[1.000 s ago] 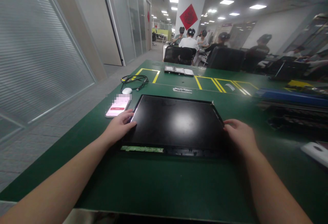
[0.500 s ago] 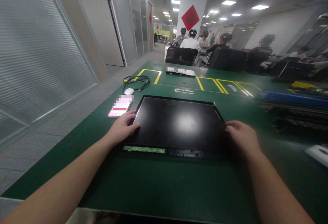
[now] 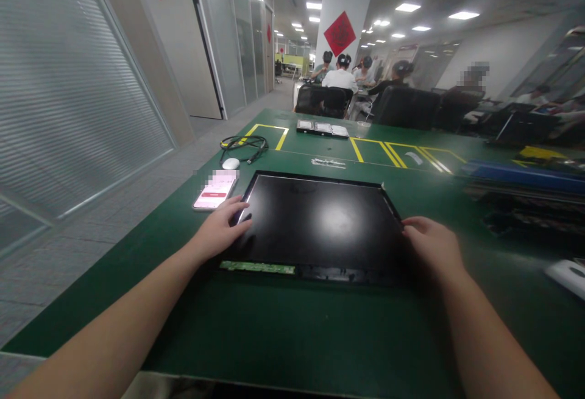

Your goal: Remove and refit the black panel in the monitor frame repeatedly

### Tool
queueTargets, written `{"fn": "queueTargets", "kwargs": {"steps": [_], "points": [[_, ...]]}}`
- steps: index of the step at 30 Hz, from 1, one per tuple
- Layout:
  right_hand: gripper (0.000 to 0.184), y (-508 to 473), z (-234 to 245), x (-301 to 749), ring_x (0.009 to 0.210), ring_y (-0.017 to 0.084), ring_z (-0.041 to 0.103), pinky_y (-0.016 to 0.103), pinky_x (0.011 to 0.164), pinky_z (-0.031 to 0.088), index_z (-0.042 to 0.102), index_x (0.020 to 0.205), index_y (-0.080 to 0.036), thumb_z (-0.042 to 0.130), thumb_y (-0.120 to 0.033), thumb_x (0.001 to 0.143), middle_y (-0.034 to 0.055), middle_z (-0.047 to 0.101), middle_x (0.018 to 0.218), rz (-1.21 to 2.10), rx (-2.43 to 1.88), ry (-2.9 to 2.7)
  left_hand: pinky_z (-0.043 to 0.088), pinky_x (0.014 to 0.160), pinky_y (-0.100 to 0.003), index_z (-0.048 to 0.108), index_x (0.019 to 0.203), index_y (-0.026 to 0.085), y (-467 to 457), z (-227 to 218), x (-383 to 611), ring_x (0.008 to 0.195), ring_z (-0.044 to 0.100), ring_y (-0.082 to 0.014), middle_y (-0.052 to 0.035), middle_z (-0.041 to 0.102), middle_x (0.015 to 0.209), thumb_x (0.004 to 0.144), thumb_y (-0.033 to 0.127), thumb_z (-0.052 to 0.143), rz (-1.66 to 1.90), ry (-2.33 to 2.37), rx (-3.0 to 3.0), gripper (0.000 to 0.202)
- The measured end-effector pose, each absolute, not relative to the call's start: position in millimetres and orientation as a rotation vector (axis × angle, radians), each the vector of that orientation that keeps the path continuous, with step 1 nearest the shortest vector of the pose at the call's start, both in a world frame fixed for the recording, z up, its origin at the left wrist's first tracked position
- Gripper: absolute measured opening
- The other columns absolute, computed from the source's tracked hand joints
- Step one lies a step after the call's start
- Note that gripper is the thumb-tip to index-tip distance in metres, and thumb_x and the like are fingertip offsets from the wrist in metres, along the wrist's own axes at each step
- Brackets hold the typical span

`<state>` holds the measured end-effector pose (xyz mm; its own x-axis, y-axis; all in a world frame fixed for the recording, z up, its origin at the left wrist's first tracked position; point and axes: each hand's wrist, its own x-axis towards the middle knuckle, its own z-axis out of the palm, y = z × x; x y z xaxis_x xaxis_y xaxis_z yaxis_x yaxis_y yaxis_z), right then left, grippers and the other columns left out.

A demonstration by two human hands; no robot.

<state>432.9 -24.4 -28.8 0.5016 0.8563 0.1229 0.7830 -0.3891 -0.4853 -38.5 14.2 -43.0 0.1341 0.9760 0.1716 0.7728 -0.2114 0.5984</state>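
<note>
A black LCD screen panel (image 3: 315, 216) lies flat on the green table in front of me, a bright glare on its dark face. A strip of green circuit board (image 3: 257, 267) shows along its near edge at the left. My left hand (image 3: 223, 226) is at the panel's left edge, thumb and fingers apart and reaching over the border; whether the fingertips press on it I cannot tell. At the opposite edge, my right hand (image 3: 432, 242) has its thumb and fingers closed on the frame. Its fingertips are partly hidden.
Left of the panel lie a lit phone (image 3: 214, 190), a white mouse (image 3: 230, 163) and a coiled black cable (image 3: 247, 146). Several drive-like parts (image 3: 322, 128) sit toward the back. A blue-topped item (image 3: 521, 175) and a white object (image 3: 567, 274) are at right. People sit beyond.
My left hand's fingers have shifted slightly right, further over the panel's left border, and spread apart. The right hand and the panel look the same.
</note>
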Motion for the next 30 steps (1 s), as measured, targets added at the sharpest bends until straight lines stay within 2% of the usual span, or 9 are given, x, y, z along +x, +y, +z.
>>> {"fn": "queueTargets", "kwargs": {"steps": [3, 11, 17, 23, 30], "points": [[0.031, -24.5, -28.2, 432.0, 0.082, 0.026, 0.067, 0.035, 0.069, 0.045, 0.080, 0.093, -0.026, 0.056, -0.035, 0.076, 0.0053, 0.077, 0.086, 0.201, -2.268, -1.352, 0.034, 0.119, -0.055, 0.066, 0.134, 0.016, 10.0, -33.3, -43.1, 0.144, 0.045, -0.0383, -0.0184, 0.049, 0.158, 0.083, 0.059, 0.061, 0.666, 1.594, 2.235, 0.067], [0.028, -27.0, -24.2, 428.9, 0.085, 0.027, 0.068, 0.036, 0.071, 0.046, 0.080, 0.092, -0.026, 0.058, -0.036, 0.076, 0.0051, 0.077, 0.087, 0.220, -2.269, -1.329, 0.046, 0.112, -0.048, 0.072, 0.126, 0.030, -1.2, -11.7, -53.5, 0.133, 0.059, -0.0331, -0.0077, 0.062, 0.149, 0.078, 0.050, 0.075, 0.377, 1.271, 2.331, 0.052], [0.027, -26.8, -27.9, 432.3, 0.085, 0.027, 0.069, 0.036, 0.072, 0.047, 0.080, 0.089, -0.026, 0.060, -0.035, 0.075, 0.0054, 0.078, 0.088, 0.208, -2.236, -1.320, 0.049, 0.107, -0.047, 0.077, 0.115, 0.031, -4.7, -0.7, -55.4, 0.125, 0.065, -0.0326, -0.0060, 0.068, 0.140, 0.072, 0.042, 0.081, 0.355, 1.274, 2.316, 0.044], [0.029, -26.1, -26.9, 431.1, 0.090, 0.028, 0.068, 0.037, 0.075, 0.046, 0.080, 0.093, -0.025, 0.059, -0.037, 0.077, 0.0051, 0.078, 0.092, 0.224, -2.279, -1.317, 0.050, 0.106, -0.047, 0.078, 0.110, 0.031, -7.0, 3.3, -52.6, 0.123, 0.066, -0.0330, -0.0056, 0.069, 0.139, 0.071, 0.040, 0.081, 0.325, 1.269, 2.309, 0.039], [0.028, -27.2, -26.3, 430.0, 0.084, 0.026, 0.068, 0.036, 0.070, 0.046, 0.080, 0.092, -0.025, 0.059, -0.036, 0.076, 0.0059, 0.077, 0.089, 0.218, -2.262, -1.311, 0.049, 0.106, -0.048, 0.076, 0.113, 0.031, -5.6, -0.4, -53.1, 0.126, 0.064, -0.0334, -0.0069, 0.067, 0.142, 0.073, 0.040, 0.081, 0.311, 1.263, 2.317, 0.042]]}}
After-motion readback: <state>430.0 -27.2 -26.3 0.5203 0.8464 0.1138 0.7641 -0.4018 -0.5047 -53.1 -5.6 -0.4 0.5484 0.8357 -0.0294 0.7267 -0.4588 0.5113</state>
